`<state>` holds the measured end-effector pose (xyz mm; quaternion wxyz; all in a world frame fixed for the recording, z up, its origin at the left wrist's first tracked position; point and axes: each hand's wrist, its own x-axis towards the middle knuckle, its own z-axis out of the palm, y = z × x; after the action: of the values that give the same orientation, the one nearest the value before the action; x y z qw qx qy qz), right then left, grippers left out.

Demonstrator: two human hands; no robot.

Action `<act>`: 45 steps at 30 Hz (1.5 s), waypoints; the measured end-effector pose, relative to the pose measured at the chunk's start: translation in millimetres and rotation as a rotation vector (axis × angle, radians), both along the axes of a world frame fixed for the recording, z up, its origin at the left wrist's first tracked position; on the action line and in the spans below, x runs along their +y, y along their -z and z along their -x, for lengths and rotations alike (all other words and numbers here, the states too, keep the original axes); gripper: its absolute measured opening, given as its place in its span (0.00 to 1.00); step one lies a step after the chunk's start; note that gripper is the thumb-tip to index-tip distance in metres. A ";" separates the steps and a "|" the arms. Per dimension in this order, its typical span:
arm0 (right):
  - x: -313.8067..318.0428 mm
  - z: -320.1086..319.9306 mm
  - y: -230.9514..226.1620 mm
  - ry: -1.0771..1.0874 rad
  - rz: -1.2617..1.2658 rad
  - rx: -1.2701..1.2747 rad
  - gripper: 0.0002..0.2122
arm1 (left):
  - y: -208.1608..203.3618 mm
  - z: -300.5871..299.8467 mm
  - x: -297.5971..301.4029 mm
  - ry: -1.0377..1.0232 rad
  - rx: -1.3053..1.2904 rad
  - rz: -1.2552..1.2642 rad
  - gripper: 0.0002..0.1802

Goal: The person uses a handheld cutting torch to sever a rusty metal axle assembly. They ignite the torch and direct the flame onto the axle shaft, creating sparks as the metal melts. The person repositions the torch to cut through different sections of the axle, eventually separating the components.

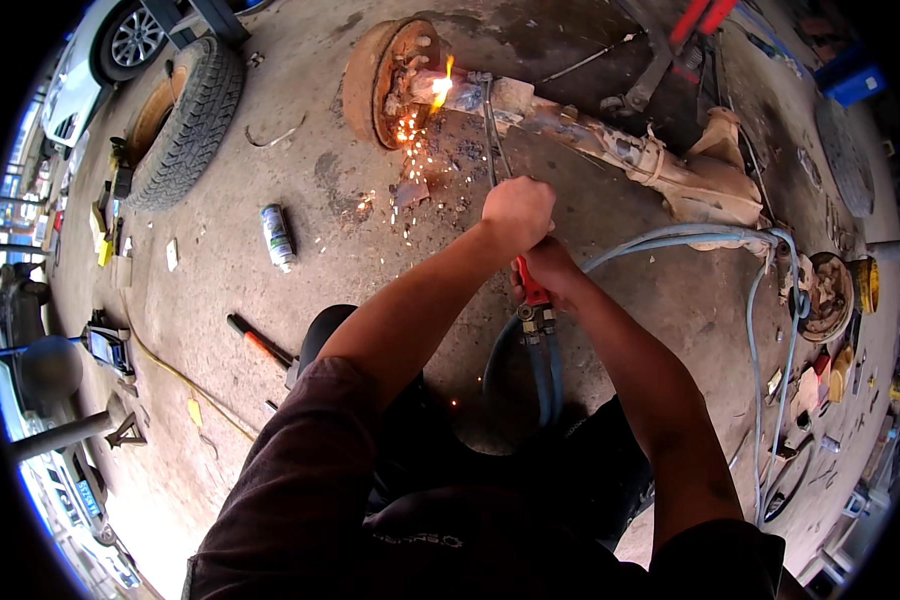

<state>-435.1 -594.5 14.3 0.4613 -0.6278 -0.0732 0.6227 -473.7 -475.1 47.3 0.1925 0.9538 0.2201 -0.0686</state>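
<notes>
Both of my hands are closed on a cutting torch (535, 287). My left hand (519, 212) wraps round its thin metal tubes, in front of my right hand (553, 268), which grips the red handle. The torch tubes run away from me to a head beside a rusty axle (610, 148). A bright flame (442, 90) burns on the axle next to the brown brake drum (375, 85), and orange sparks (407, 130) fall to the floor below. Blue-grey hoses (542, 375) leave the fittings at the handle's rear. Some fingers of each hand are hidden.
A loose tyre (190, 125) stands at the far left, with a spray can (277, 238) nearer me. A hammer-like tool with an orange-black handle (258, 340) lies by my left leg. Hose loops (770, 290) trail at the right, near another drum (828, 297).
</notes>
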 end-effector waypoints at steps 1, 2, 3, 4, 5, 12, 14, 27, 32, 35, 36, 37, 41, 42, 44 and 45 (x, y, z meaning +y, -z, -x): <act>1.4 0.0 2.0 0.002 -0.005 -0.004 0.14 | 0.6 0.1 0.8 -0.007 0.001 -0.004 0.18; 1.8 -0.6 4.0 0.006 -0.007 -0.010 0.14 | -0.7 -0.6 1.0 -0.013 0.000 -0.006 0.18; 2.0 -1.5 5.8 0.002 -0.009 0.000 0.14 | -2.0 -1.1 0.7 -0.018 -0.001 -0.008 0.18; 1.9 -2.7 7.7 -0.003 -0.011 0.009 0.14 | -3.1 -0.8 0.1 -0.019 0.000 -0.002 0.18; 2.3 -3.5 9.3 -0.009 -0.015 0.020 0.14 | -3.4 -0.5 0.6 -0.021 0.002 0.002 0.18; 1.5 -0.8 5.1 -0.012 -0.001 0.004 0.13 | -2.7 -0.2 -0.2 -0.026 0.016 0.016 0.17; 2.1 -1.8 5.0 -0.038 -0.014 -0.015 0.14 | -3.1 1.1 0.7 -0.040 -0.001 0.024 0.17; 3.3 -0.2 3.0 -0.042 -0.027 -0.023 0.15 | -1.7 4.2 1.6 -0.028 -0.021 0.038 0.18; 1.7 1.9 1.5 -0.068 -0.013 -0.039 0.14 | -0.6 6.1 1.0 -0.007 -0.051 0.006 0.19; 4.6 1.3 8.0 -0.004 -0.041 -0.022 0.14 | -2.6 5.6 1.9 -0.011 -0.039 0.009 0.19; 3.8 1.5 10.0 -0.015 -0.036 -0.022 0.14 | -2.4 5.5 1.8 -0.014 -0.035 0.014 0.19; 2.5 1.8 12.0 -0.025 -0.030 -0.022 0.14 | -1.9 5.8 0.8 -0.016 -0.035 0.020 0.19; -0.3 4.3 8.6 -0.033 -0.030 -0.008 0.14 | 6.8 6.4 1.1 0.003 -0.046 0.023 0.18; 0.4 4.1 9.7 -0.018 -0.030 0.000 0.13 | 7.4 6.7 1.5 0.015 -0.050 0.021 0.18; 1.8 2.7 12.3 0.014 -0.031 0.015 0.11 | 5.0 6.0 1.5 0.002 -0.045 0.022 0.18; 2.0 2.1 12.1 0.017 -0.038 0.010 0.12 | 2.0 5.4 0.9 -0.004 -0.043 0.022 0.18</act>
<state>-437.2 -592.5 2.2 0.4789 -0.6163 -0.0776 0.6203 -479.1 -474.3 45.4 0.2078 0.9525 0.2168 -0.0502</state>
